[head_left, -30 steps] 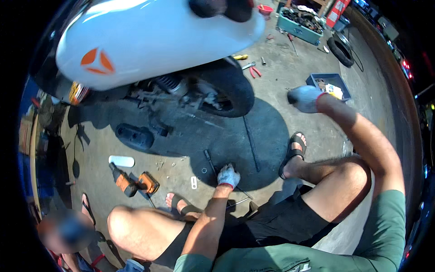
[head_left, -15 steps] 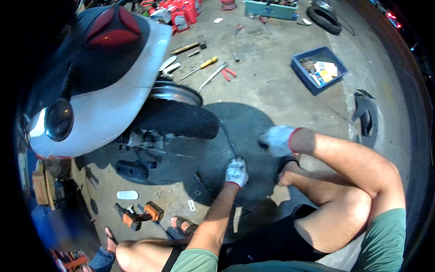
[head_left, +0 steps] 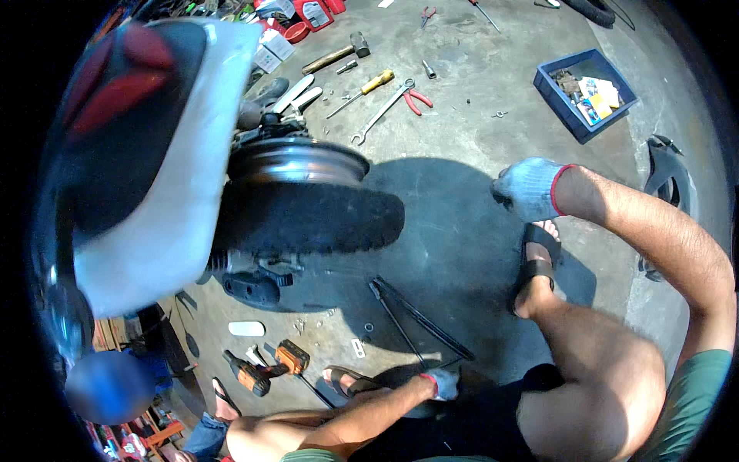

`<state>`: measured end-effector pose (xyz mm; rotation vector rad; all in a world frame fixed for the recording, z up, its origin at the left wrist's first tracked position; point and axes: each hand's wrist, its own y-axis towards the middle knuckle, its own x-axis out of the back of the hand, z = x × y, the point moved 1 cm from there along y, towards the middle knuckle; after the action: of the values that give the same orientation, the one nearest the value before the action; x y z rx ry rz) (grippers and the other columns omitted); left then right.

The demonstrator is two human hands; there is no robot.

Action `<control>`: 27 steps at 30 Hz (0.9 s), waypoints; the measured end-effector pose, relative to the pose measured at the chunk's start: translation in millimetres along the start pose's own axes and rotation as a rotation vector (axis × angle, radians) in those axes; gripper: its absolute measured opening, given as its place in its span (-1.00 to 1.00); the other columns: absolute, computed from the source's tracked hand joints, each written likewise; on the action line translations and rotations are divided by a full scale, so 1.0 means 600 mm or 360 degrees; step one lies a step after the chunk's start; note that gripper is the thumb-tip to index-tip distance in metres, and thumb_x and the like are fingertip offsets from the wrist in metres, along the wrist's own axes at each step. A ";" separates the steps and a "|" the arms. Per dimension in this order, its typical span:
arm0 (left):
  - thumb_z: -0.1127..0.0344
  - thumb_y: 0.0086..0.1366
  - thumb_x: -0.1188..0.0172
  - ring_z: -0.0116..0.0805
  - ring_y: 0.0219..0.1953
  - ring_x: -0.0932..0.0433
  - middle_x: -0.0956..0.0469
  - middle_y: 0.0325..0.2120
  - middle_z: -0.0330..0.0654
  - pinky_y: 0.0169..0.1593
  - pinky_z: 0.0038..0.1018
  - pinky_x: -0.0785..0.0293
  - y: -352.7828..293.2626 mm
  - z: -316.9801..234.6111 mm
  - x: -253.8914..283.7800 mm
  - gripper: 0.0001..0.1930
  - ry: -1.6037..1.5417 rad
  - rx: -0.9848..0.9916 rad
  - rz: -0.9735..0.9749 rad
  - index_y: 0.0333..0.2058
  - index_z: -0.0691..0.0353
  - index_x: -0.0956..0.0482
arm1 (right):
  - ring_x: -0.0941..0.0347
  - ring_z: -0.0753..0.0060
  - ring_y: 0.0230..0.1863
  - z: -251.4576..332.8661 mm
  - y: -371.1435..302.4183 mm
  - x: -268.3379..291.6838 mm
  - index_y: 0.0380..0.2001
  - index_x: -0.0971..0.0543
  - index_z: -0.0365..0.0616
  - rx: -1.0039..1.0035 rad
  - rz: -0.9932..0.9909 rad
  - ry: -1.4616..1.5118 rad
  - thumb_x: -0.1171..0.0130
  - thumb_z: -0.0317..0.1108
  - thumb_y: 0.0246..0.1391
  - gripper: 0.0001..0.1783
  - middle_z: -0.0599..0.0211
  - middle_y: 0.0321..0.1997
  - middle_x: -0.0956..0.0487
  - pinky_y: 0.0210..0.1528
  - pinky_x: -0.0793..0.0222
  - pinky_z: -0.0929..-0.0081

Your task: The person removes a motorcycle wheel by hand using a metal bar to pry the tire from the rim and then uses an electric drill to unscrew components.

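My right hand (head_left: 533, 189), in a whitish knit glove with a red cuff, is raised over the floor right of the tyre. Its fingers are curled, with dark fingertips; whether something sits in them is hidden. My left hand (head_left: 444, 383), gloved too, is low by my lap, and its fingers do not show clearly. Just beyond it, a long thin dark rod (head_left: 396, 323) lies on the floor beside a black strip (head_left: 427, 322). Ahead, a black tyre (head_left: 315, 219) stands by a shiny rim (head_left: 300, 159), under the white tail of a scooter (head_left: 173, 208).
Past the rim lie a hammer (head_left: 331, 58), a screwdriver (head_left: 362, 92), a wrench (head_left: 382, 112) and red-handled pliers (head_left: 418, 102). A blue bin (head_left: 586, 96) stands far right. An orange-and-black power tool (head_left: 250, 375) lies at left, near another person's foot (head_left: 225, 400).
My left hand has drawn back from the dark strip near the tyre toward my lap. The strip now lies beside the rod. My right hand stays raised; the whole view has shifted.
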<state>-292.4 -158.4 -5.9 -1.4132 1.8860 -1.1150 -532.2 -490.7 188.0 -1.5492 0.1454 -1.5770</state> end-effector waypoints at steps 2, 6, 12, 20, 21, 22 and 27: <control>0.27 0.20 -0.02 -0.15 -0.15 -0.56 -0.59 -0.17 -0.02 -0.05 -0.31 -0.45 0.025 0.018 -0.040 -0.70 -0.0209 -0.0150 0.0038 -0.15 0.25 -0.57 | -0.51 -0.06 -0.11 -0.023 0.045 -0.016 -0.24 -0.55 -0.16 0.0078 -0.0087 -0.0018 -0.08 -0.29 -0.03 -0.72 0.02 -0.18 -0.56 -0.09 -0.45 0.16; 0.26 0.20 -0.03 -0.17 -0.18 -0.56 -0.59 -0.20 -0.04 -0.08 -0.31 -0.45 0.027 0.006 -0.006 -0.68 -0.0633 -0.0310 0.0184 -0.12 0.26 -0.54 | -0.55 -0.05 -0.14 -0.056 0.130 -0.084 -0.22 -0.58 -0.12 0.0136 -0.0188 0.0150 -0.07 -0.35 -0.08 -0.70 0.03 -0.20 -0.60 -0.13 -0.49 0.13; 0.24 0.19 -0.05 -0.21 -0.22 -0.55 -0.59 -0.23 -0.08 -0.13 -0.32 -0.46 0.070 -0.070 0.038 -0.64 -0.1328 -0.0538 0.0310 -0.07 0.27 -0.51 | -0.54 -0.06 -0.13 -0.081 0.168 -0.180 -0.23 -0.58 -0.15 0.0194 0.0239 0.0274 -0.08 -0.37 -0.13 -0.68 -0.01 -0.21 -0.60 -0.11 -0.47 0.12; 0.22 0.19 -0.08 -0.27 -0.28 -0.55 -0.59 -0.27 -0.14 -0.19 -0.32 -0.48 0.148 -0.135 0.145 -0.58 -0.2069 -0.0662 -0.0077 0.00 0.29 -0.45 | -0.50 -0.07 -0.14 -0.082 0.256 -0.114 -0.30 -0.56 -0.13 0.0359 -0.0048 0.0561 0.00 -0.35 -0.05 -0.76 0.02 -0.25 -0.58 -0.08 -0.40 0.07; 0.22 0.19 -0.08 -0.27 -0.29 -0.54 -0.59 -0.28 -0.14 -0.20 -0.32 -0.48 0.164 -0.108 0.142 -0.58 -0.2077 -0.0617 -0.0140 0.00 0.29 -0.45 | -0.49 -0.07 -0.14 -0.068 0.268 -0.096 -0.31 -0.55 -0.14 0.0424 -0.0102 0.0579 0.01 -0.35 -0.03 -0.77 0.02 -0.25 -0.57 -0.08 -0.40 0.08; 0.27 0.20 -0.08 -0.35 -0.29 -0.52 -0.58 -0.27 -0.21 -0.23 -0.38 -0.47 0.179 -0.080 0.145 -0.62 -0.2058 -0.0625 -0.0142 -0.02 0.27 -0.48 | -0.47 -0.06 -0.13 -0.064 0.262 -0.072 -0.30 -0.54 -0.17 0.0492 -0.0210 0.0576 0.01 -0.31 0.03 -0.77 0.02 -0.25 -0.55 -0.06 -0.39 0.10; 0.30 0.25 -0.05 -0.39 -0.21 -0.50 -0.55 -0.15 -0.19 -0.09 -0.40 -0.46 0.061 -0.003 0.226 -0.65 -0.2142 -0.0251 -0.0812 0.00 0.22 -0.50 | -0.47 -0.09 -0.14 -0.001 0.269 -0.004 -0.27 -0.51 -0.20 0.0695 -0.0891 0.0913 -0.02 -0.24 0.09 -0.74 -0.03 -0.23 -0.53 -0.07 -0.39 0.13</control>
<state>-355.2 -282.1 -27.8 -2.0070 0.6498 0.0034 -453.5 -585.3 83.9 -0.7972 -0.3298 -2.2803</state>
